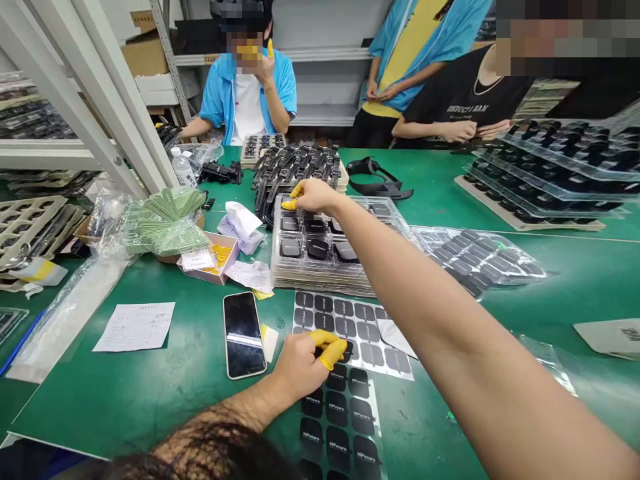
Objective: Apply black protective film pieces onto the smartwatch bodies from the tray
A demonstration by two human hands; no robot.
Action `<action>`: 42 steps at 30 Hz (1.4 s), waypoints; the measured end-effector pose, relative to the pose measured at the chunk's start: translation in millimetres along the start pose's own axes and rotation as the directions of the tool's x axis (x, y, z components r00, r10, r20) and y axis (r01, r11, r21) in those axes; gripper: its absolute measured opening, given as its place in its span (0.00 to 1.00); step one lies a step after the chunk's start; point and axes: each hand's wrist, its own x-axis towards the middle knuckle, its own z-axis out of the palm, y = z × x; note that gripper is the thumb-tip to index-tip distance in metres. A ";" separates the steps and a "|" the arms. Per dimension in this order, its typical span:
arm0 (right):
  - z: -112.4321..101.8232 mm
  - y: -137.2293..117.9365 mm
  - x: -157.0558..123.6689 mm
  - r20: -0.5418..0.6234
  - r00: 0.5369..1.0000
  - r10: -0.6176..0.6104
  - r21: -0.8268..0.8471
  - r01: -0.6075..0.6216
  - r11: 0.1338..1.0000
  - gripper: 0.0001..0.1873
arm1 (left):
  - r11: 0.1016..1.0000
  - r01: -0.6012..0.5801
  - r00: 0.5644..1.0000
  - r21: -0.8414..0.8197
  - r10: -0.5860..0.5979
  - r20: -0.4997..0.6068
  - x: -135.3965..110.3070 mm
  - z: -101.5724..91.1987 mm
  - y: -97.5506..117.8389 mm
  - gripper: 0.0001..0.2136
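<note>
My left hand (305, 360) rests on a sheet of dark grey stickers (350, 327) on the green table, its yellow-capped fingers pinched on one sticker at the sheet's lower edge. A second sticker sheet (340, 427) lies just below it. My right hand (313, 195) reaches far forward over a stack of clear plastic trays (320, 267) that hold black watch bodies. Its yellow-capped fingertips press down at the tray's far left corner, fingers curled together; what they hold, if anything, is hidden.
A black phone (243, 333) lies left of my left hand, a paper slip (135, 325) further left. A small box with yellow finger caps (213, 259), green strap parts, black straps and more trays surround the area. Three people sit or stand across the table.
</note>
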 end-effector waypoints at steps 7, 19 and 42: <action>-10.4 26.9 -106.7 -0.302 0.953 -0.031 0.729 0.252 0.636 0.17 | 1.000 -0.003 1.000 0.013 0.003 0.010 1.8 -2.8 1.6 0.08; 84.1 88.2 -340.9 -0.182 0.969 0.167 0.745 0.026 0.666 0.05 | 0.991 0.134 0.991 0.024 -0.134 0.019 3.4 -6.7 -1.3 0.27; 81.0 56.1 -344.3 -0.256 0.959 0.124 0.662 0.080 0.745 0.06 | 0.987 0.103 0.995 0.126 -0.104 0.001 0.1 -12.2 0.5 0.27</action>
